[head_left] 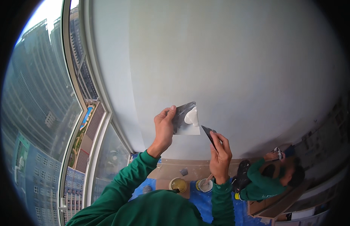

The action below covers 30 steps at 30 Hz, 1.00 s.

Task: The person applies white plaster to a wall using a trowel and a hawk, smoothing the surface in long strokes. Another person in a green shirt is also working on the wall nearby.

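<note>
My left hand is closed on one edge of a flat metal putty blade, thumb on top. A thick white dab of putty sits near the blade's right edge. Just to the right and a little lower, my right hand grips a dark, thin putty knife, its edge tilted up toward the blade. A small gap parts the two tools. Both are held up in front of a pale wall, and I cannot tell whether either touches it.
Tall windows line the left side. Below stand a tub of yellowish stuff and a bucket with a stick-like handle, by blue sheeting and cardboard. A person in green crouches at lower right near a cardboard box.
</note>
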Tool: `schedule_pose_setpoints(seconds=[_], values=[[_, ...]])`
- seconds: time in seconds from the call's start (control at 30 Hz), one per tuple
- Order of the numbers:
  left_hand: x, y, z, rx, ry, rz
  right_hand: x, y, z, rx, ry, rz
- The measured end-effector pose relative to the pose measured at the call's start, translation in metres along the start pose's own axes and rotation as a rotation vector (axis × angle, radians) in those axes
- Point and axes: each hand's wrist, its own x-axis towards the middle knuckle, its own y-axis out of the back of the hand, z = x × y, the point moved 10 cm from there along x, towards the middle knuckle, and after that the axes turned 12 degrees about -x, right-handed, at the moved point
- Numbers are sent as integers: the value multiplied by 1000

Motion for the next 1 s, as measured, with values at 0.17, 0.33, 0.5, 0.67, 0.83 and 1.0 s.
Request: schedule_pose_setpoints(seconds=[0.17,0.33,0.5,0.67,0.83,1.0], values=[[-6,-11,12,164,-135,-101,8,-5,-32,-332,232,20],[-26,-24,31,234,-265,-84,6,-17,-54,-435,292,-7],[-24,15,80,206,-555,82,-11,-55,-61,-190,297,-223],[-26,68,130,53,-576,132,37,-47,28,652,-237,-191],[-51,159,99,-59,-327,255,188,59,-90,96,423,212],[-84,213,58,-117,-168,387,315,89,-162,-744,855,423]])
